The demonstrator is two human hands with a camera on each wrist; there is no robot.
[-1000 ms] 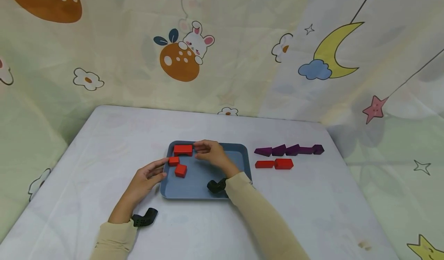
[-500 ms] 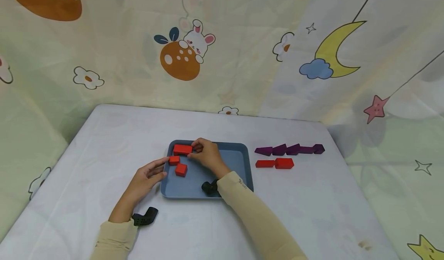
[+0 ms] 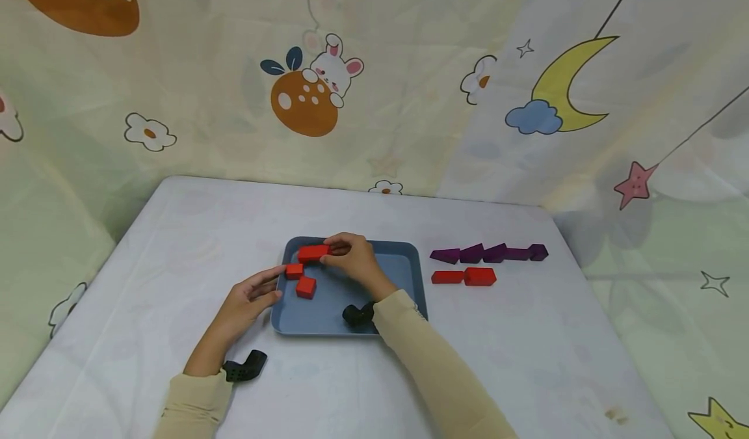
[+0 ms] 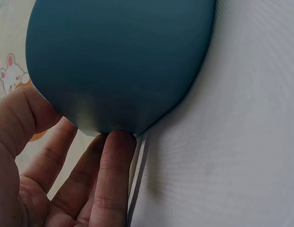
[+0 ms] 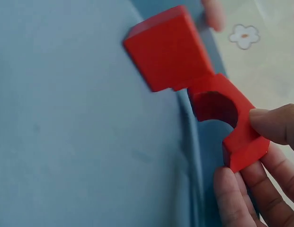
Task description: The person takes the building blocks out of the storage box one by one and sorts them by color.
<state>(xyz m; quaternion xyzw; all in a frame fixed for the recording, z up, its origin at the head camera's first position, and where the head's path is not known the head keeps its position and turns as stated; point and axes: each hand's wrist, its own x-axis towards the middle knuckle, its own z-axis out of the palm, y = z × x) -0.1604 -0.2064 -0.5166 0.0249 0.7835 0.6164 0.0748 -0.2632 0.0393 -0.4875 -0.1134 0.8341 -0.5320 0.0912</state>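
Observation:
My right hand [image 3: 353, 257] pinches one end of a red arch block [image 3: 312, 253] at the tray's far left corner. In the right wrist view, thumb and fingertips grip the leg of the arch block [image 5: 247, 142], its curved cutout showing. A small red block [image 3: 294, 271] lies just in front of it, and a red cube [image 3: 305, 288] sits nearer me. My left hand [image 3: 248, 302] touches the left rim of the blue-grey tray [image 3: 316, 325] with fingers extended. Close up in the left wrist view, fingertips of the left hand [image 4: 80, 175] meet the tray's edge [image 4: 123, 71].
Right of the tray, several purple blocks [image 3: 482, 253] form a row on the white table [image 3: 515, 348]. In front of them lie two red blocks, a thin one [image 3: 447, 277] and a thicker one [image 3: 480, 276]. A patterned cloth [image 3: 409, 101] hangs behind the table.
My right hand reached left to the red arch block, took hold of its end and has shifted it slightly right. My left hand has stayed at the tray's rim.

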